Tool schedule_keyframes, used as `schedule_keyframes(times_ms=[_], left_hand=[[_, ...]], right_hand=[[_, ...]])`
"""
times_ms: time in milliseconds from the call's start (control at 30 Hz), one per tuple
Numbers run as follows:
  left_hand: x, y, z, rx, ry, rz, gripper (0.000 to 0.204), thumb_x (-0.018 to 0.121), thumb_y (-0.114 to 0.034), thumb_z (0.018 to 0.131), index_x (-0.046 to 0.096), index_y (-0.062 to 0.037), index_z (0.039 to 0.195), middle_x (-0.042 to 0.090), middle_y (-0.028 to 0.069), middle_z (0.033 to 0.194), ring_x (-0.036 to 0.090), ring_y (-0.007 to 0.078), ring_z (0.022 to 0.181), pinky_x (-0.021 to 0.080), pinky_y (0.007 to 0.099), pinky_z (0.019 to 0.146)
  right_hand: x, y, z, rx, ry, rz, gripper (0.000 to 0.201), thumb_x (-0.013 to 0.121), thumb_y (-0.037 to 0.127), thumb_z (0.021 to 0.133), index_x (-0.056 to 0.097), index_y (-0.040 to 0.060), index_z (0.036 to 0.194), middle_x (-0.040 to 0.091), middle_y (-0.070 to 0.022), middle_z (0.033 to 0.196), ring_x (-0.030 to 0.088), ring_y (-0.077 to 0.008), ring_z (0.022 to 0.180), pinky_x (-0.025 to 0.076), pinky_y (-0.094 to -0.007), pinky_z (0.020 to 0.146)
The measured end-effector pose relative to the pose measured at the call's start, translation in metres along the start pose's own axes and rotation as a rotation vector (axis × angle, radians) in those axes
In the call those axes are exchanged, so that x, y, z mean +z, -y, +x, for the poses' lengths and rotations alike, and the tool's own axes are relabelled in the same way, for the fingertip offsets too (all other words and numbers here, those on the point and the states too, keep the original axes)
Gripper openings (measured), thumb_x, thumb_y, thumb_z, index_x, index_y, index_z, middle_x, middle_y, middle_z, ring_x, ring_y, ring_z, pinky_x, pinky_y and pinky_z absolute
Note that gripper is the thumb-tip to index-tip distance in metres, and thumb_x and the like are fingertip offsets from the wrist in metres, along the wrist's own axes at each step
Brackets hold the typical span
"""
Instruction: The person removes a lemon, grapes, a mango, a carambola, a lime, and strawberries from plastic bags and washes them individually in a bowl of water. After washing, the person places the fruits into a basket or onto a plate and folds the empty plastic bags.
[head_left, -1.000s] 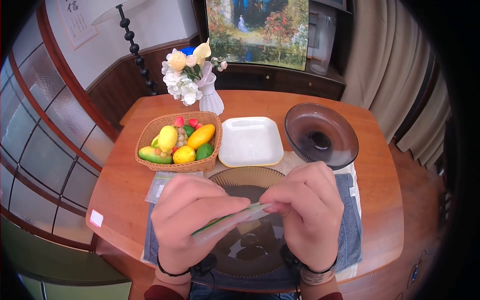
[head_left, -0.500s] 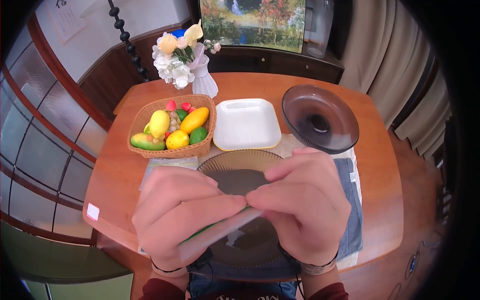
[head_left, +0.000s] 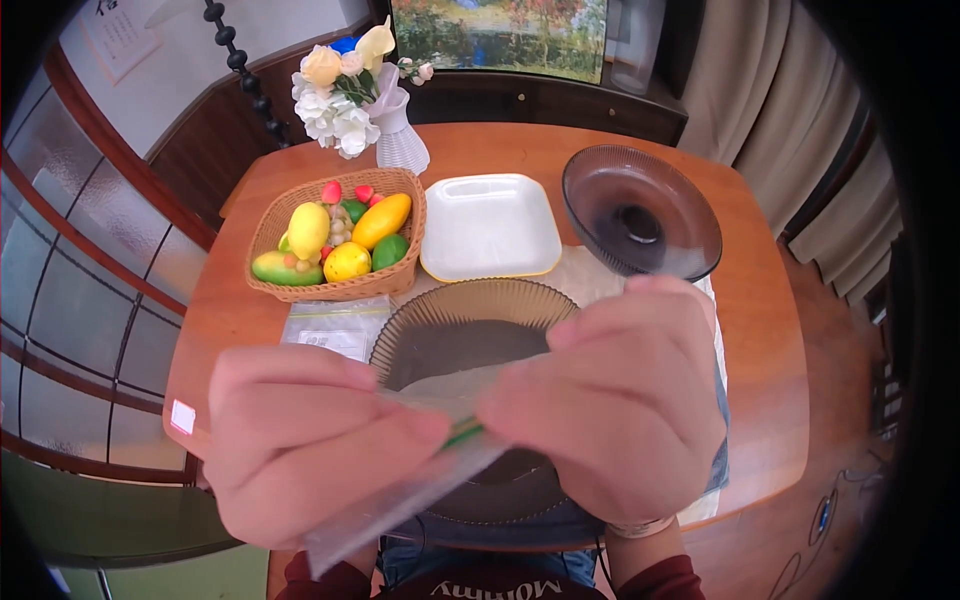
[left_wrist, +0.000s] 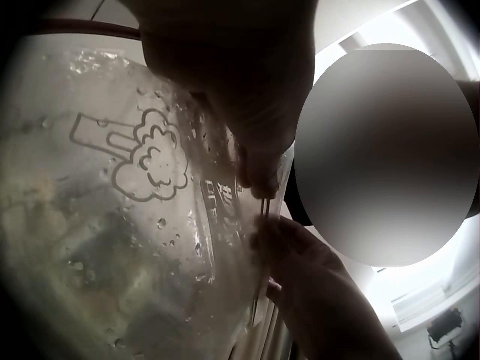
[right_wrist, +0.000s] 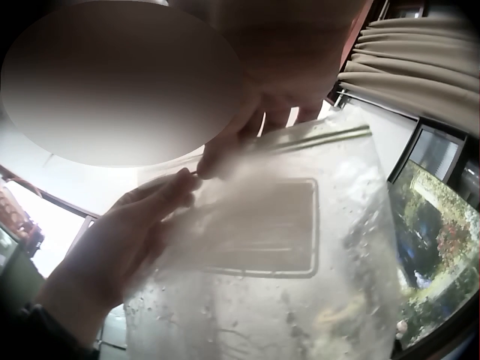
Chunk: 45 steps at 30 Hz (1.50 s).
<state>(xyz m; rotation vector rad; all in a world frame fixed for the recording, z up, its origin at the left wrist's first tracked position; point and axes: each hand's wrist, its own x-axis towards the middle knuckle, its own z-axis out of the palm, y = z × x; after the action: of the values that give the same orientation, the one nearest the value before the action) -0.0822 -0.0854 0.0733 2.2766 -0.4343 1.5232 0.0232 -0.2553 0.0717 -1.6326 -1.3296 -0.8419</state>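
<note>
Both hands pinch the top edge of a clear zip bag (head_left: 400,510) with a green closure strip. In the head view, my left hand (head_left: 310,440) grips it on the left and my right hand (head_left: 620,400) on the right, fingertips close together at the strip. A broccoli drawing (left_wrist: 150,161) is printed on the bag's side in the left wrist view. Water drops cling to the plastic, and blurred pale green-yellow contents show through low down. Beneath the hands stands a ribbed amber glass bowl (head_left: 415,325), partly hidden by them.
A wicker basket (head_left: 340,290) of fruit stands back left, beside a white square dish (head_left: 490,235). A dark glass bowl (head_left: 600,225) sits back right. Another flat zip bag (head_left: 335,325) lies left of the amber bowl. A white vase (head_left: 403,150) of flowers stands behind the basket.
The hands look larger and farther apart, with the left one shifted left. More of the bag shows between and below them. The table has moved up in the head view.
</note>
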Motion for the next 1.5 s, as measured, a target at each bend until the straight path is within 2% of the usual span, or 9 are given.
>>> schedule_keyframes(times_ms=[67,133,467,567,733,1167,1233,1267,1500], left_hand=[[-0.003,-0.002,0.002,-0.011,0.015,0.019,0.034,0.089,-0.014,0.056,0.074,-0.0119,0.087,0.063,-0.0013,0.078,0.057,0.0164,0.071,0.050,0.0278,0.064],[-0.004,-0.009,0.002,-0.101,0.057,0.107,0.017,0.073,-0.023,0.083,0.061,-0.0109,0.081,0.052,0.0030,0.075,0.054,0.0219,0.077,0.046,0.0307,0.067],[-0.004,-0.010,0.001,-0.097,0.064,0.081,0.015,0.070,-0.019,0.086,0.060,-0.0094,0.081,0.051,0.0037,0.077,0.054,0.0229,0.077,0.046,0.0315,0.068],[-0.005,0.000,-0.002,-0.091,0.007,0.107,0.030,0.087,-0.018,0.060,0.072,-0.0141,0.086,0.060,-0.0016,0.077,0.057,0.0181,0.072,0.050,0.0300,0.066],[-0.002,0.004,-0.005,-0.117,-0.100,0.146,0.019,0.080,-0.023,0.070,0.071,-0.0113,0.082,0.060,0.0009,0.075,0.058,0.0196,0.072,0.049,0.0312,0.067],[-0.012,0.005,-0.003,-0.096,-0.020,0.097,0.022,0.081,-0.026,0.069,0.071,-0.0113,0.082,0.059,0.0006,0.076,0.056,0.0192,0.072,0.048,0.0307,0.068],[-0.020,0.004,-0.004,-0.055,0.119,0.091,0.015,0.069,-0.018,0.089,0.061,-0.0057,0.091,0.052,0.0062,0.082,0.053,0.0237,0.083,0.045,0.0333,0.072],[-0.020,0.003,-0.005,-0.056,0.120,0.091,0.015,0.069,-0.018,0.089,0.061,-0.0057,0.091,0.052,0.0062,0.082,0.053,0.0237,0.083,0.045,0.0333,0.072],[-0.016,0.006,-0.010,-0.176,-0.094,0.135,0.019,0.073,-0.025,0.085,0.065,-0.0076,0.087,0.053,0.0048,0.077,0.054,0.0231,0.079,0.046,0.0325,0.070]], right_hand=[[0.002,-0.003,0.000,0.041,-0.022,-0.088,0.015,0.074,0.015,0.065,0.071,0.0195,0.078,0.063,0.0054,0.078,0.059,-0.0178,0.075,0.045,-0.0384,0.075],[0.002,-0.005,0.000,0.052,-0.027,-0.100,0.015,0.073,0.015,0.064,0.071,0.0185,0.078,0.062,0.0049,0.077,0.059,-0.0183,0.074,0.045,-0.0374,0.073],[0.007,-0.002,-0.003,0.099,-0.079,-0.046,0.020,0.074,0.010,0.061,0.072,0.0153,0.080,0.056,0.0011,0.074,0.056,-0.0203,0.070,0.042,-0.0321,0.064],[0.008,-0.015,-0.002,0.065,-0.029,-0.022,0.023,0.076,0.007,0.060,0.072,0.0128,0.083,0.055,-0.0008,0.075,0.056,-0.0216,0.071,0.043,-0.0330,0.064],[0.007,-0.023,-0.004,0.081,-0.003,0.052,0.026,0.075,0.002,0.060,0.072,0.0095,0.085,0.054,-0.0036,0.078,0.056,-0.0219,0.073,0.044,-0.0328,0.062],[0.004,-0.015,-0.008,0.131,-0.006,-0.025,0.018,0.072,0.004,0.062,0.075,0.0105,0.079,0.052,0.0002,0.072,0.052,-0.0184,0.066,0.038,-0.0293,0.059],[0.006,-0.020,-0.008,0.062,-0.035,-0.009,0.019,0.073,0.005,0.062,0.075,0.0106,0.080,0.054,0.0004,0.074,0.052,-0.0185,0.067,0.038,-0.0292,0.060],[0.006,-0.023,-0.007,0.027,-0.048,0.002,0.020,0.074,0.006,0.062,0.075,0.0105,0.081,0.055,0.0003,0.074,0.052,-0.0186,0.067,0.038,-0.0292,0.060],[0.004,-0.028,-0.003,0.054,0.016,0.053,0.025,0.076,0.003,0.065,0.075,0.0091,0.089,0.058,-0.0014,0.079,0.054,-0.0188,0.069,0.042,-0.0305,0.064]])
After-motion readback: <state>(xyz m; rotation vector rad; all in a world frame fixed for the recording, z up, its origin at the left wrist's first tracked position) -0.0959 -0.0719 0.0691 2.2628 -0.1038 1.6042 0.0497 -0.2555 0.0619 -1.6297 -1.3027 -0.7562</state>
